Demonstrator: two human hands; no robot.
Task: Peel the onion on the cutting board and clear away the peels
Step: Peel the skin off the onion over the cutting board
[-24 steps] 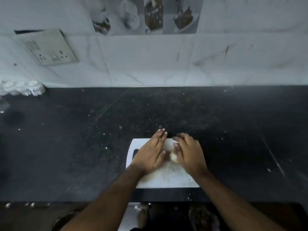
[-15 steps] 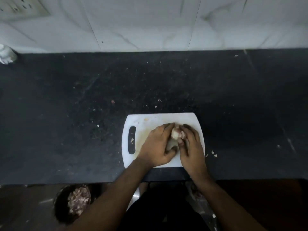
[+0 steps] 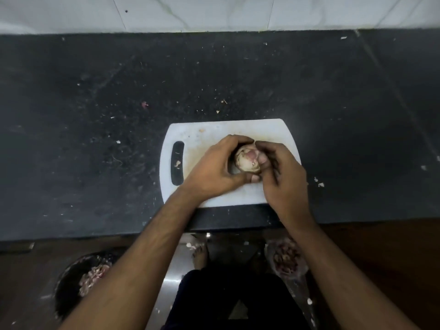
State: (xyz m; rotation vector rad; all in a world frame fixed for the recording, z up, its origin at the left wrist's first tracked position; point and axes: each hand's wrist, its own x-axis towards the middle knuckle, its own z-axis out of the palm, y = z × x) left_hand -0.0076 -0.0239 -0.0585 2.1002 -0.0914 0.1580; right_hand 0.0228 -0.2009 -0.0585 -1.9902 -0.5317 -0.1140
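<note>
The peeling step is going on. The left hand (image 3: 214,167) is cupping the onion (image 3: 246,159) from one side, with its fingers curling over the top. The right hand (image 3: 283,172) is pressing in from the other side. Its thumb is lying on the pale, pinkish part, as if it is getting under a bit of skin. So both hands are grasping the onion. The onion is sitting right between them, over the white cutting board (image 3: 214,129). I cannot tell if it is touching the board or hanging a little above it.

Some skin seems to be clinging to the onion, so I am guessing the job is only partly done. Next, the right hand is likely going to need to pinch a loose edge and pull it away. The left hand would hold tight and turn the onion.

Small peel bits (image 3: 320,184) are lying on the dark surface (image 3: 95,115) just to the right of the right hand. They are waiting to be cleared. A bowl (image 3: 71,282) is sitting on the floor under the left arm, and it looks like it is holding peels.
</note>
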